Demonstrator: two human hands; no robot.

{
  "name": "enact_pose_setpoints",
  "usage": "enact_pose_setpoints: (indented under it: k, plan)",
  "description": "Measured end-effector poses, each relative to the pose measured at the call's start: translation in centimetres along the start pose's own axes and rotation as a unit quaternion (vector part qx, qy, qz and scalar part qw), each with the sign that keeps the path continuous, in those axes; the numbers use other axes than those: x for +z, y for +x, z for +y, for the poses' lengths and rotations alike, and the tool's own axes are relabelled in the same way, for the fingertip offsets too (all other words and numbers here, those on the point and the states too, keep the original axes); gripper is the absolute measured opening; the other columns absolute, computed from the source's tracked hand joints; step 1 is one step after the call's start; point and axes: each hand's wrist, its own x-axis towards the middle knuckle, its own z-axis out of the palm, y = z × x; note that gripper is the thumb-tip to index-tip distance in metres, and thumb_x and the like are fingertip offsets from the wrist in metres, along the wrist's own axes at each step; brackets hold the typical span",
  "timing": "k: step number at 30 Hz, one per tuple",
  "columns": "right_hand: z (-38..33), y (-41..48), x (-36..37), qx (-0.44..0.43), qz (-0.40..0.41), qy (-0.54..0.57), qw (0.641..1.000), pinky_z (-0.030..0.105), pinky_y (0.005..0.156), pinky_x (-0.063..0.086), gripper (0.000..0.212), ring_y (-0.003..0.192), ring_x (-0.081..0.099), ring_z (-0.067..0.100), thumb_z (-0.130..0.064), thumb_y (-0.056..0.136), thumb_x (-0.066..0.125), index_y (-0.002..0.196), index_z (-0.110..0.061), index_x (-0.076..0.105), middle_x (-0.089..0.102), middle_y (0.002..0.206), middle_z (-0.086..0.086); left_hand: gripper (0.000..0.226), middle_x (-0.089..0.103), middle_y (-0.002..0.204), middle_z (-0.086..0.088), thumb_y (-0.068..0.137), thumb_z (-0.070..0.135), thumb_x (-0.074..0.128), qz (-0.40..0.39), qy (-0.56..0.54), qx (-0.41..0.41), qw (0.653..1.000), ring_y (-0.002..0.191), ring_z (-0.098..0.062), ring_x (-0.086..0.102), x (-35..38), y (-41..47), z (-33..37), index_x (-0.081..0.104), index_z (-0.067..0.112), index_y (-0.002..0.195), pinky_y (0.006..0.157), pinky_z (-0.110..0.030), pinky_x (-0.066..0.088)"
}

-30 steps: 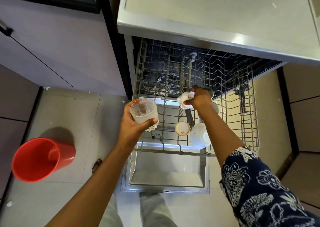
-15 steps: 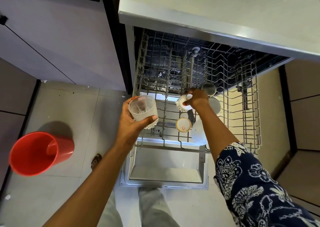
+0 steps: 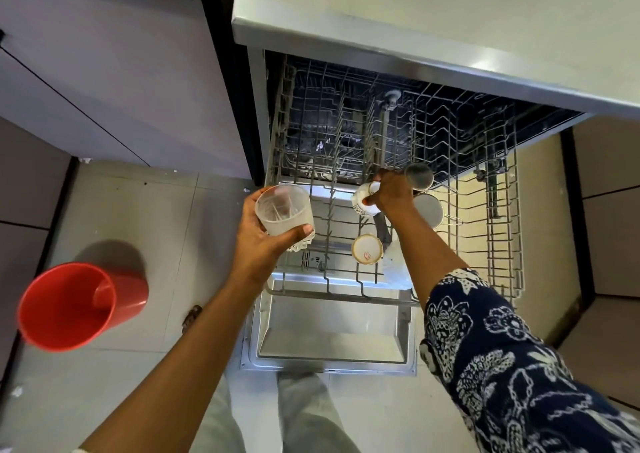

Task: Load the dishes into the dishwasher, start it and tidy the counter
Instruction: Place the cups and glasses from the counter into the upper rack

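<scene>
The dishwasher's wire upper rack [image 3: 505, 231] is pulled out over the open door [image 3: 332, 335]. My left hand [image 3: 263, 238] holds a clear frosted glass [image 3: 284, 213] upright above the rack's left side. My right hand [image 3: 394, 193] grips a small white cup [image 3: 362, 203] tilted on its side over the rack's middle. Another white cup [image 3: 367, 249] sits mouth-down in the rack, a white vessel [image 3: 394, 265] beside it. Two steel cups [image 3: 419, 175] [image 3: 429, 210] lie just right of my right hand.
A red plastic mug [image 3: 69, 307] stands on the tiled floor at left. The steel countertop [image 3: 450, 30] overhangs the dishwasher. Purple cabinet fronts [image 3: 104, 71] stand at left. The rack's back and right rows hold nothing. My legs [image 3: 298, 418] are below the door.
The view has shifted slightly. My right hand with the white cup has moved a little toward the rack's back. The left hand keeps the glass nearly in place.
</scene>
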Motion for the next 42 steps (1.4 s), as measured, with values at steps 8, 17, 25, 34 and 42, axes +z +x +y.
enact_pose_setpoints:
  k: [8, 17, 25, 34, 42]
  plan:
    - [-0.2, 0.2, 1.2, -0.024, 0.015, 0.008, 1.000, 0.035, 0.092, 0.046, 0.068, 0.115, 0.055, 0.031, -0.032, 0.076, 0.076, 0.132, -0.009, 0.046, 0.055, 0.129, 0.013, 0.080, 0.055, 0.116, 0.010, 0.055, 0.020, 0.081, 0.000, 0.002, 0.002, 1.000, 0.106, -0.011, 0.058, 0.9, 0.4, 0.0, 0.042, 0.027, 0.124, 0.071, -0.015, 0.052]
    - [-0.8, 0.8, 1.7, -0.037, -0.006, -0.007, 0.999, 0.040, 0.101, 0.041, 0.077, 0.124, 0.047, 0.034, -0.038, 0.079, 0.071, 0.140, -0.007, 0.035, 0.046, 0.138, 0.017, 0.084, 0.055, 0.120, 0.008, 0.045, 0.040, 0.083, 0.008, 0.005, -0.005, 1.000, 0.110, -0.012, 0.057, 1.1, 0.2, -0.9, 0.042, 0.036, 0.118, 0.083, -0.026, 0.054]
    - [1.4, 0.3, 2.1, -0.031, -0.001, 0.075, 0.997, 0.015, 0.088, 0.043, 0.063, 0.116, 0.054, 0.029, -0.039, 0.081, 0.069, 0.133, -0.011, 0.046, 0.056, 0.129, 0.012, 0.076, 0.055, 0.116, 0.007, 0.052, 0.018, 0.082, 0.025, 0.006, 0.017, 1.000, 0.103, -0.009, 0.058, 0.6, -1.2, -0.3, 0.045, 0.028, 0.118, 0.071, -0.013, 0.051]
    - [0.4, 0.8, 1.7, -0.034, -0.008, -0.012, 0.999, 0.035, 0.094, 0.044, 0.076, 0.120, 0.052, 0.032, -0.042, 0.078, 0.072, 0.137, -0.008, 0.039, 0.053, 0.132, 0.015, 0.074, 0.053, 0.113, 0.010, 0.065, 0.003, 0.081, 0.044, 0.026, 0.028, 0.998, 0.102, -0.008, 0.055, 1.2, -2.0, -0.9, 0.042, 0.019, 0.126, 0.068, -0.011, 0.051]
    - [0.7, -7.8, 0.8, -0.028, 0.111, 0.310, 0.944, 0.035, 0.090, 0.045, 0.031, 0.102, 0.058, 0.023, -0.024, 0.088, 0.063, 0.115, -0.010, 0.059, 0.064, 0.109, 0.006, 0.094, 0.050, 0.116, 0.019, 0.052, 0.023, 0.085, 0.017, 0.042, 0.034, 0.998, 0.101, 0.004, 0.056, 0.8, -3.8, 0.3, 0.037, 0.023, 0.133, 0.080, -0.015, 0.052]
